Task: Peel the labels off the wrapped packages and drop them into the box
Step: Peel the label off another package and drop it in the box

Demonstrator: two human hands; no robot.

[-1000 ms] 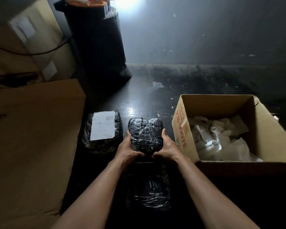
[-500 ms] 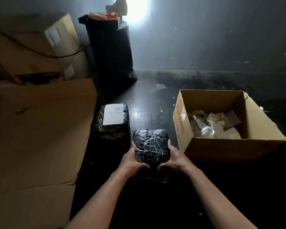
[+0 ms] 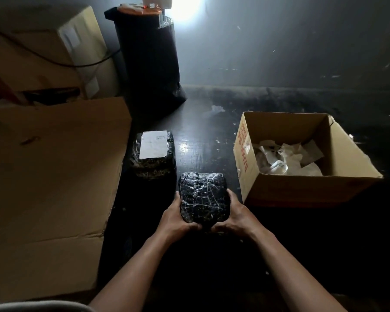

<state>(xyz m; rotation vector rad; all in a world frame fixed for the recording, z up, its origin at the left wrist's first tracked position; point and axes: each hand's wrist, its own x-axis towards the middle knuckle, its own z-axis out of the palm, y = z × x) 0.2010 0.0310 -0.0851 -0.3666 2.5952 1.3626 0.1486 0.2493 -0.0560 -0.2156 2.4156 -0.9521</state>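
While we look down at the dark floor (image 3: 203,140), we list what we see, biggest first.

Flat cardboard: a large sheet (image 3: 50,172) lies on our left, its right edge just beside the labelled package.

Open box: a brown cardboard box (image 3: 311,190) sits on the floor to our right, red print on its left wall, near the package we hold but apart from it.

Black bag: a tall black wrapped bundle (image 3: 149,61) stands upright at the back against the wall, with an orange lid on top.

Peeled labels: crumpled white paper (image 3: 288,158) lies inside the box, on its bottom.

Labelled package: a dark wrapped package (image 3: 153,167) rests on the floor, beyond and left of our hands, untouched.

White label: a rectangular label (image 3: 154,145) is stuck flat on the top face of that package.

Held package: a smaller black package in shiny film (image 3: 204,199) is between our hands, with no label on the face we see; we cannot tell whether it rests on the floor.

Left hand: our left hand (image 3: 178,219) clasps the package's left side, thumb along its edge, fingers curled under the near end.

Right hand: our right hand (image 3: 236,217) grips the right side likewise, fingers together and tucked under, fingertips close to the left hand's.
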